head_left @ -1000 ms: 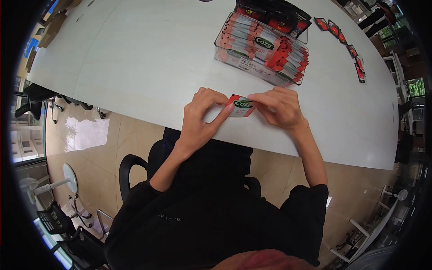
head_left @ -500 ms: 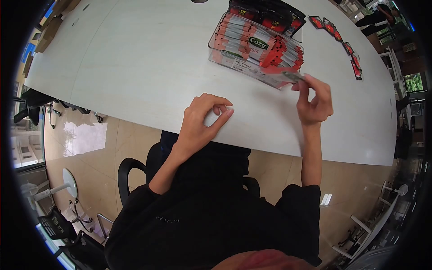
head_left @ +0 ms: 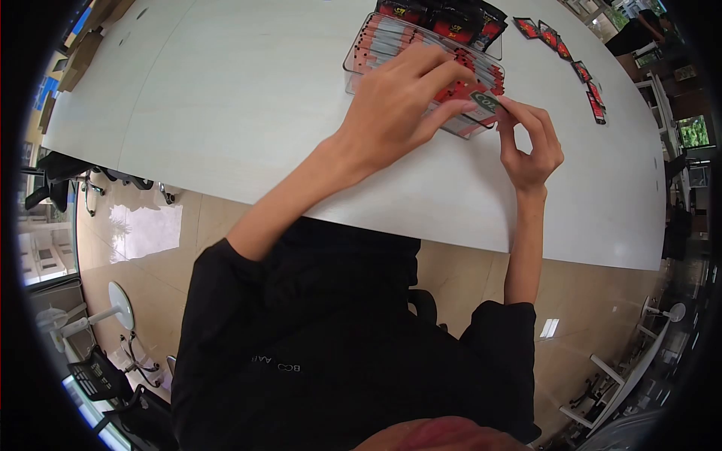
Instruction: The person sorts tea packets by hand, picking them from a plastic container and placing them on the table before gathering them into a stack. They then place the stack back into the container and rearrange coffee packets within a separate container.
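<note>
The sachet (head_left: 485,101), a flat packet with a green label and red edges, sits at the near right end of the row of like packets standing on edge in the clear plastic box (head_left: 361,56). The right hand (head_left: 534,143) pinches it between thumb and fingertips, the fingers closed narrowly on its right edge. The left hand (head_left: 402,98) reaches across the box from the left, its fingers spread over the tops of the packed sachets (head_left: 391,37) and its fingertips touching the held sachet from the other side; whether it grips anything cannot be told. The box stands on the pale surface (head_left: 226,98), toward its far side, with the packets filling it in a tight row. Just behind the box lies a stack of black and red packets (head_left: 451,19). To the right of that, a line of small red and black packets (head_left: 579,71) runs along the surface toward its right edge, well apart from the hands. Both forearms come out of short black sleeves.
</note>
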Tool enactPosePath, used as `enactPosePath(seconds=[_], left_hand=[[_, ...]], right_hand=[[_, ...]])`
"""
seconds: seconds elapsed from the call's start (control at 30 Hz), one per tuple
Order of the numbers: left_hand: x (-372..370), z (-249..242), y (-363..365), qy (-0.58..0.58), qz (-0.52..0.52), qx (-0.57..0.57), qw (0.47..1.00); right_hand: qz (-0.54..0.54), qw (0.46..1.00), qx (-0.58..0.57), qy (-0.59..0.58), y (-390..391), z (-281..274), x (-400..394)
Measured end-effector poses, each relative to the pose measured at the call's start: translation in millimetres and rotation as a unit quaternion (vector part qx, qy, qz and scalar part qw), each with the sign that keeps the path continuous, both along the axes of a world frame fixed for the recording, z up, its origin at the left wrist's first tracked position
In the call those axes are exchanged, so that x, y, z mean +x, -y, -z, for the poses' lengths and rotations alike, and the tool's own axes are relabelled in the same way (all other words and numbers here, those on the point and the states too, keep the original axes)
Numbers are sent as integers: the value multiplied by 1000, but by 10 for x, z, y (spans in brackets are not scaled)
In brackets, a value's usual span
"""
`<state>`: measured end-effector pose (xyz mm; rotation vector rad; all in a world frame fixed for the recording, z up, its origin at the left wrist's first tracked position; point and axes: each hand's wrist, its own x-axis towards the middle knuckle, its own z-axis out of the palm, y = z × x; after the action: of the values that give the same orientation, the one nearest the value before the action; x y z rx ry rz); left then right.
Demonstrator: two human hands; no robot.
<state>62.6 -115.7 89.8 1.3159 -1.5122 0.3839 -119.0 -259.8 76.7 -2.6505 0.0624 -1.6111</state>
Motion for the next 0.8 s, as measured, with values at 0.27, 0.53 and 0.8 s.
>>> enactPosePath(seconds=[0.27, 0.53, 0.8], left_hand=[[265, 35, 427, 98, 47, -51, 993], [296, 227, 269, 149, 14, -16, 989], [231, 266, 254, 199, -35, -5, 979]], right_hand=[[-3, 998, 57, -31, 29, -36, -29], [-11, 995, 49, -80, 5, -62, -11], [-12, 991, 94, -96, -31, -101, -18]])
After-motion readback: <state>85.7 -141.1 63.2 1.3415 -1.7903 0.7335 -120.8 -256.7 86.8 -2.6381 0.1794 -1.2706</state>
